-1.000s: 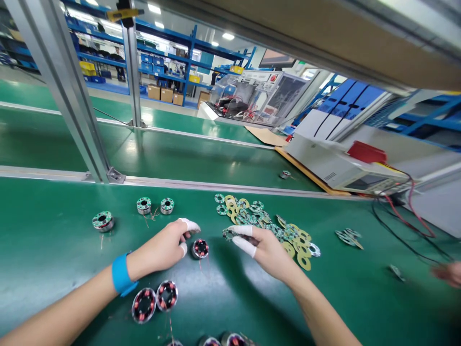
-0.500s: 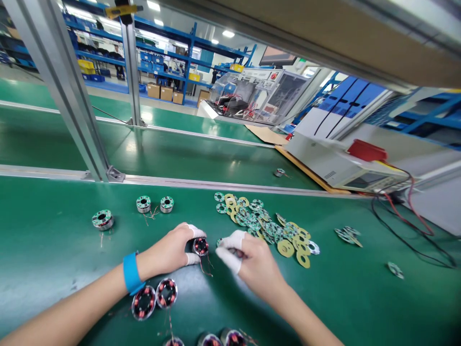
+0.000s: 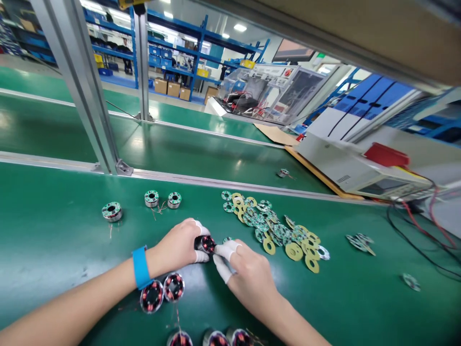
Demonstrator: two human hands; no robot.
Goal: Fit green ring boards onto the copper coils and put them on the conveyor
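Observation:
My left hand, with white covers on thumb and finger and a blue band at the wrist, grips a small motor stator with red copper windings. At the stator's right edge, the white-covered fingertips of my right hand are pinched together; what lies between them is hidden. Behind those fingers a green ring-shaped circuit board partly shows. Close to my left wrist lie two more wound stators. Farther back stand stators topped with green circuit boards.
A heap of green ring boards and yellow rings spreads right of centre. Several stators sit at the near edge. Loose boards and cables lie right, near a grey instrument. A metal rail crosses behind.
My right hand has moved left to the stator, closing the gap between them. The stator is tilted toward the right fingers, and its dangling wires no longer show. The view has shifted slightly.

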